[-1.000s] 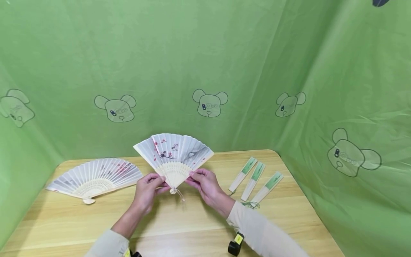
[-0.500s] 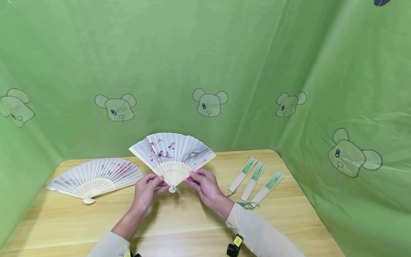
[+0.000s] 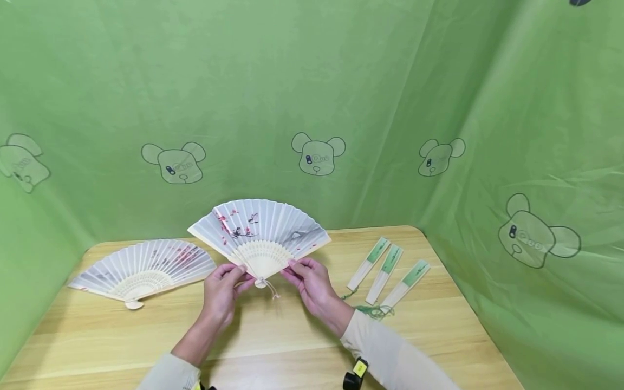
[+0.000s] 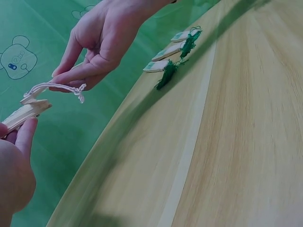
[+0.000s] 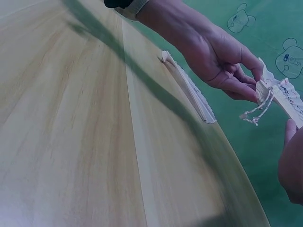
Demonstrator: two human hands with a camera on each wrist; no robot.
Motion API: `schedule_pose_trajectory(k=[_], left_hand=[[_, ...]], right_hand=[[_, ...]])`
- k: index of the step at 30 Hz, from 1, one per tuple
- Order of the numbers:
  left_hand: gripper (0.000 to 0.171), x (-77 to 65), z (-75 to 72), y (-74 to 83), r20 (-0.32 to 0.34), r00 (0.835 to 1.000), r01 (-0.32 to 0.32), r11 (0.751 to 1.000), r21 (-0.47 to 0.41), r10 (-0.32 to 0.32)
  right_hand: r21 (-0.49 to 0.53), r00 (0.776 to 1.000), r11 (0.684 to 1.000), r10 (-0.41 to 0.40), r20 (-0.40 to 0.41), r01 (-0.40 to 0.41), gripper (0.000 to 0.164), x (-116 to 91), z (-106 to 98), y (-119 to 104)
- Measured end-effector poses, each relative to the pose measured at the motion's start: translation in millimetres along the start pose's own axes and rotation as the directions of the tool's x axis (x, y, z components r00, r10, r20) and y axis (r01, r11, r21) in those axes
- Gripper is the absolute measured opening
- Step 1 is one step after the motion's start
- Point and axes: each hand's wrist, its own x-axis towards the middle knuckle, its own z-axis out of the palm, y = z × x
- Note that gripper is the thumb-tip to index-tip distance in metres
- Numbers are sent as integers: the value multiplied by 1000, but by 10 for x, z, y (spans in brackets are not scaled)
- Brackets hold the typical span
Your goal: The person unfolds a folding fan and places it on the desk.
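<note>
A folding fan, pale with pink blossoms and dark branches, is spread above the table between both hands. My left hand pinches its left outer rib between thumb and fingers. On the other side my right hand pinches the right outer rib. The fan's pivot, with a white cord knotted through it, hangs between the hands. Another spread folding fan, grey-white with pink blossoms, lies on the table to the left of my left hand.
Three closed folding fans with green upper parts and green tassels lie on the right of the wooden table. A green curtain printed with bear heads stands behind and at the sides.
The held folding fan has spread wider, its left edge swinging out to the left. My left hand has shifted slightly left; the right hand has barely moved.
</note>
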Motion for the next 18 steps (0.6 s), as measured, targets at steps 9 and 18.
schedule_pose_trajectory(k=[9, 18], left_hand=[[15, -14, 23, -3, -26, 999, -27, 999, -36, 26], [12, -29, 57, -8, -40, 998, -44, 996, -77, 41]], right_hand=[[20, 1000, 1000, -4, -28, 4, 6, -23, 15, 10], [50, 999, 999, -19, -33, 21, 5, -26, 18, 30]])
